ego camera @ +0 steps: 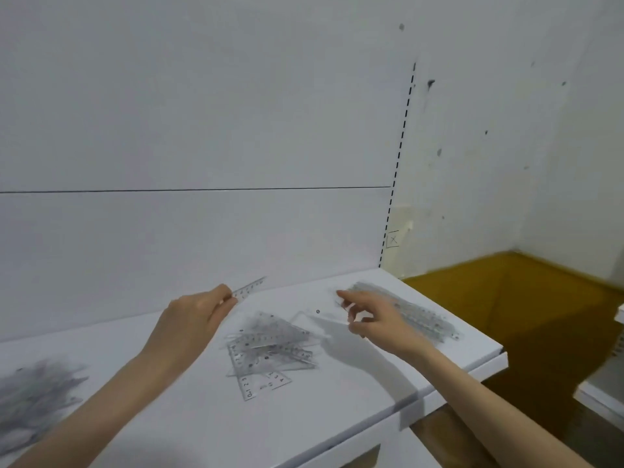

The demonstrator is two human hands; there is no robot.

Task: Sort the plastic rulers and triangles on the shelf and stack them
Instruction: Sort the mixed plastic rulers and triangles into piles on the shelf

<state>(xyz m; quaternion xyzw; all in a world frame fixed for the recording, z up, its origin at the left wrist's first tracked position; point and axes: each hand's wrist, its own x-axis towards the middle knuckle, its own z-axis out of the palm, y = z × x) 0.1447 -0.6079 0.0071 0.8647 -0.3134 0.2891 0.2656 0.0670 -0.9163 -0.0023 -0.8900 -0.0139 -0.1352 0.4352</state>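
Mixed pile (270, 349) of clear rulers and triangles lies mid-shelf (202, 417), unsorted. Up-left of the pile, your left hand (196, 312) pinches one ruler (250, 289) by its end, the free end lifted toward the back panel. Right of the pile, your right hand (374, 319) hovers with fingers loosely spread and index out, in front of a ruler stack (425, 319) near the shelf's right edge. Risks: that stack sits close to the edge, so a brush from the hand could push pieces off. The ruler, held at one end only, may swivel or slip. A loose triangle (309, 317) between pile and right hand is nearly invisible and easy to miss. Unclear: whether the right hand touches that triangle. Far left of the pile, a second heap (33, 396) is blurred and cut off; contents unreadable.
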